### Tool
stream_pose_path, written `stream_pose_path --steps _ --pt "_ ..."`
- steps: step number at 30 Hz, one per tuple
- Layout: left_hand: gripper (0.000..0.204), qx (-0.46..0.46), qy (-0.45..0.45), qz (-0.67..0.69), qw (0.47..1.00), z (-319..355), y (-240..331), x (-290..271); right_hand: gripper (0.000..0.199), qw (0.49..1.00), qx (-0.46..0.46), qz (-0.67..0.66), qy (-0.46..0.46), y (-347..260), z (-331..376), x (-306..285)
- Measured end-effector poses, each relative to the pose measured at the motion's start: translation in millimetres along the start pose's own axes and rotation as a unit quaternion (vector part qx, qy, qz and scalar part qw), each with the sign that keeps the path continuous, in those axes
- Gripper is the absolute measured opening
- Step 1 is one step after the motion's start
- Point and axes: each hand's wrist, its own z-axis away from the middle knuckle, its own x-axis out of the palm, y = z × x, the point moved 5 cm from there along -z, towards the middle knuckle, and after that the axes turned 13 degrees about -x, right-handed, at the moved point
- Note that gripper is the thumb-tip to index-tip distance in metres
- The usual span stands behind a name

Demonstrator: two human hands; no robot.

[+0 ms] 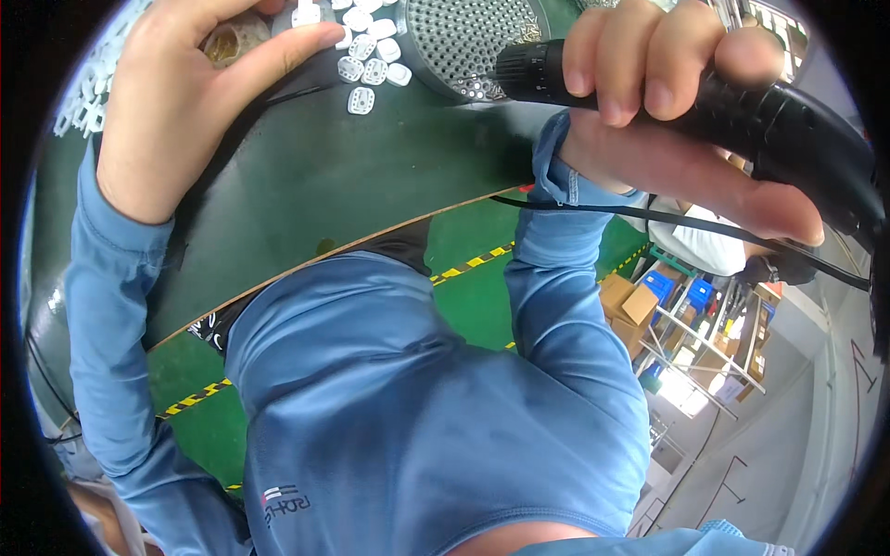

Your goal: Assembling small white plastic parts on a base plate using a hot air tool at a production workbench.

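Observation:
My right hand (pixel 667 102) is wrapped around a black electric screwdriver (pixel 807 139), raised over the table's right side. The tool's ringed collar (pixel 530 72) points left, and its tip is hard to make out. My left hand (pixel 176 102) rests at the upper left, with thumb and forefinger about a small white plastic part (pixel 306 13); the fingertips run partly out of view. Beneath that palm lies a roundish translucent, brownish thing (pixel 236 42). Beside the thumb are several loose white plastic parts (pixel 361 100). A round grey dimpled tray (pixel 454 37) holds small metal screws (pixel 477 88).
A pile of white plastic pieces (pixel 85 102) lies at the far left of the green tabletop (pixel 306 176). A black cable (pixel 686 221) runs below my right hand. Shelving with boxes (pixel 695 324) stands to the right, near another person's pale clothing (pixel 695 243).

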Motion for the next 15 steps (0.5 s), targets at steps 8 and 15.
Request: stream_pose_path --steps 8,15 --pt "0.03 0.018 0.011 -0.008 1.0 -0.5 0.0 0.6 0.083 1.0 -0.014 0.002 -0.006 0.5 3.2 2.4" --pt "0.028 0.024 0.009 -0.019 1.0 -0.6 -0.6 0.4 0.083 0.999 0.036 -0.005 -0.033 -1.1 1.7 6.4"
